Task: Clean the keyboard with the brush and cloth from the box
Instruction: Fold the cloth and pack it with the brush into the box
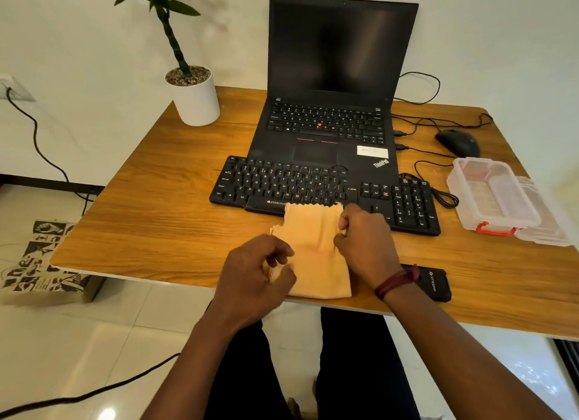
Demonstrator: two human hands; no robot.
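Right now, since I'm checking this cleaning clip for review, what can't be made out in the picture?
Head view only:
- Brush: nowhere visible.
- Keyboard: front edge hidden under the cloth and right hand.
- Left hand: motion-blurred; its grip on the cloth is unclear.
- Black device: partly covered by the right wrist.
- Box lid: smeared near the right edge.

left hand [260, 272]: forearm stretching forward, fingers curling, pinching cloth [316, 256] | right hand [365, 241]: fingers curling, pinching cloth's opposite edge
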